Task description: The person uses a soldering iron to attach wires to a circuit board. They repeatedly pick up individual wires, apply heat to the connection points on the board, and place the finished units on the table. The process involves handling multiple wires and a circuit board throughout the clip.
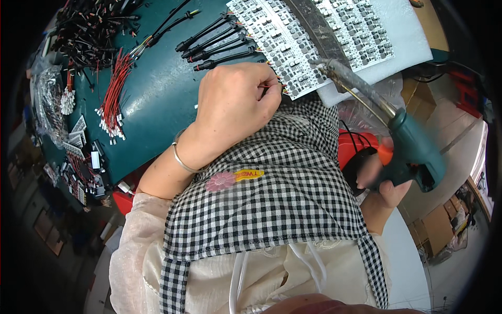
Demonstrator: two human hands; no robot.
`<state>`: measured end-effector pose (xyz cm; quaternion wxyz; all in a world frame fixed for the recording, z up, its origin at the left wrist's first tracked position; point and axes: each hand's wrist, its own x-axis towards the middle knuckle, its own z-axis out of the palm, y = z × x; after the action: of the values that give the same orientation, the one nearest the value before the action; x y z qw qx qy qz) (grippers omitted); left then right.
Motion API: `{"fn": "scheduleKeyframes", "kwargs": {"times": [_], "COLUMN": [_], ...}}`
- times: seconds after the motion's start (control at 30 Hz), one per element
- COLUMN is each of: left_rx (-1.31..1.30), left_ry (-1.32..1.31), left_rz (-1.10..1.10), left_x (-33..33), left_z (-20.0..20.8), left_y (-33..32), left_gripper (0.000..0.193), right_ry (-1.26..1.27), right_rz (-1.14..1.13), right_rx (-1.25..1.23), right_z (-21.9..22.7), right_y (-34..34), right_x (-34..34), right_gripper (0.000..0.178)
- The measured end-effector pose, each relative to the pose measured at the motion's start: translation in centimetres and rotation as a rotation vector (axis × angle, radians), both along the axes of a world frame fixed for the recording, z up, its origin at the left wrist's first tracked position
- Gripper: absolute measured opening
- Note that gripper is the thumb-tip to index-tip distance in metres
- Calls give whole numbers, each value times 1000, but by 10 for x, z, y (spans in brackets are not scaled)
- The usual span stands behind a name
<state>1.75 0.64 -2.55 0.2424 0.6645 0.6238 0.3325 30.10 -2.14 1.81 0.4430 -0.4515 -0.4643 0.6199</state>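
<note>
My left hand [236, 97] is closed in a pinch on thin red wires [267, 85] at the near left edge of a panel of white circuit boards [293, 65]. My right hand [389, 191] is wrapped round the handle of a green soldering gun [415, 149] with an orange trigger. The gun's long metal tip reaches over the panel, near a dark metal bar [319, 29] that lies across it; whether the tip touches anything, I cannot tell. Several black cables [212, 44] run from the panel's left edge beside my left hand.
The panel rests on white foam [410, 44] on a green table [151, 104]. To the left lie a bundle of red wires [117, 86] with white connectors, a heap of black cables [86, 31] and clear plastic bags [49, 104]. Cardboard boxes [436, 227] stand at the right.
</note>
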Motion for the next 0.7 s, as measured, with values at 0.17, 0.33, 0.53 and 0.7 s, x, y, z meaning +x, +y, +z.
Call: {"fn": "scheduleKeyframes", "kwargs": {"times": [0.17,0.33,0.53,0.7], "left_rx": [-71,-36,21,49], "left_ry": [-15,6,40,32], "left_rz": [22,39,70,84], "left_x": [-1,5,9,12], "left_z": [4,2,0,-2], "left_y": [-1,0,-1,-1], "left_gripper": [6,6,6,6], "right_ry": [-12,-26,-46,-45], "right_rz": [11,5,62,71], "right_rx": [-35,-63,-208,-237], "right_z": [-4,-7,2,-3], "right_y": [-8,-9,-6,-7], "right_x": [12,13,9,5], "right_gripper": [87,85,82,79]}}
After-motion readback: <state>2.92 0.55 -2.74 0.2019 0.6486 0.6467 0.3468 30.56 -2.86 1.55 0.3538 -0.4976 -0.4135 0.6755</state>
